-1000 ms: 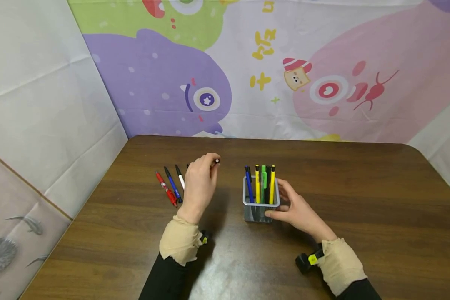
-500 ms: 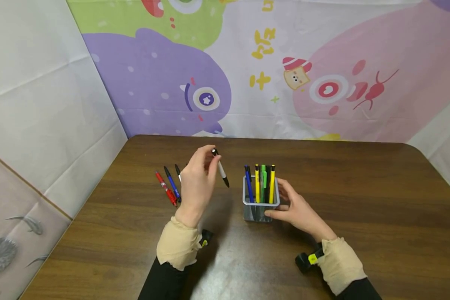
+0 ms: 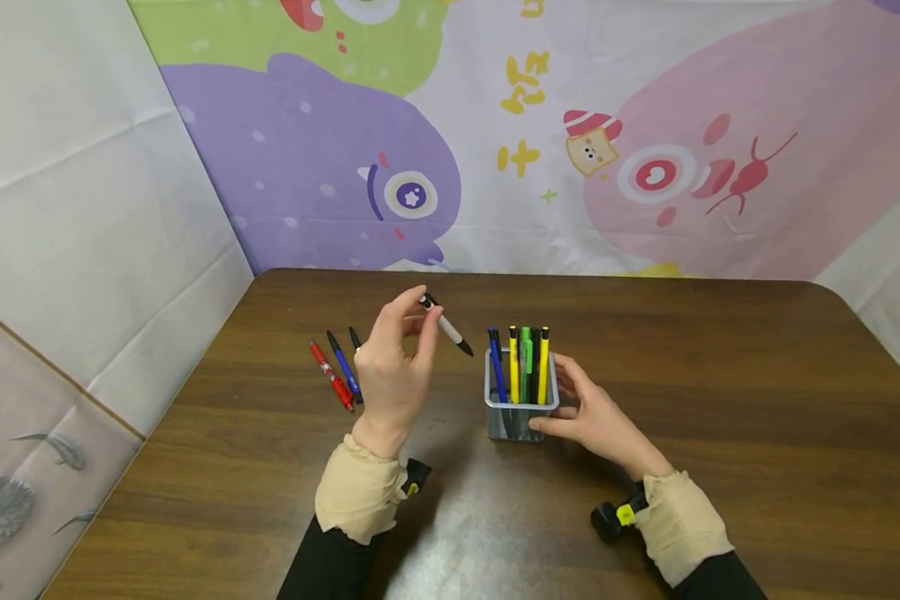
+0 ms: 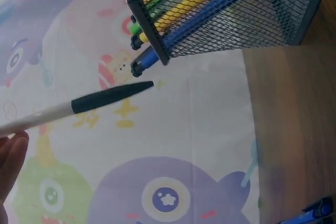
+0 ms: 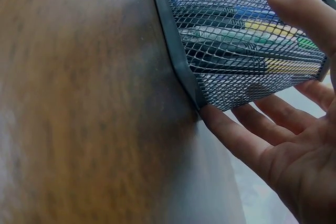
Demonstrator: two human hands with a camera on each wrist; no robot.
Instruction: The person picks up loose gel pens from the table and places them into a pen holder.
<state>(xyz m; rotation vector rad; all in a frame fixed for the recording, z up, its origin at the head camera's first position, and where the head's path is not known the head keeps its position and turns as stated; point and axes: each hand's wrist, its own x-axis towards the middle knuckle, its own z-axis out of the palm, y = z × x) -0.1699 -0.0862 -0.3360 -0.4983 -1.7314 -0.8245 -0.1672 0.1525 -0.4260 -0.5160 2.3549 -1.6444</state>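
Note:
My left hand [image 3: 393, 371] pinches a white pen with a black grip [image 3: 450, 330] between thumb and fingertips, above the table. The pen slants, its black tip pointing down and right toward the mesh pen holder [image 3: 504, 423]. In the left wrist view, the tip of the white pen [image 4: 113, 97] is apart from the holder. Blue, yellow, green and black pens stand in the holder. My right hand [image 3: 603, 423] holds the holder at its right side, thumb at the front. In the right wrist view, fingers [image 5: 239, 135] touch the mesh wall [image 5: 231, 87].
Left of my left hand, a red pen [image 3: 332, 379] and a blue pen [image 3: 343, 367] lie on the wooden table [image 3: 720, 375]. Beside them another pen's black end [image 3: 355, 337] shows, the rest hidden by the hand. A cartoon-printed cloth [image 3: 510, 225] hangs behind the table.
My left hand has lifted the white pen, which was mostly hidden before, and tilted it so its tip swings out toward the holder. My right hand and the holder have stayed put.

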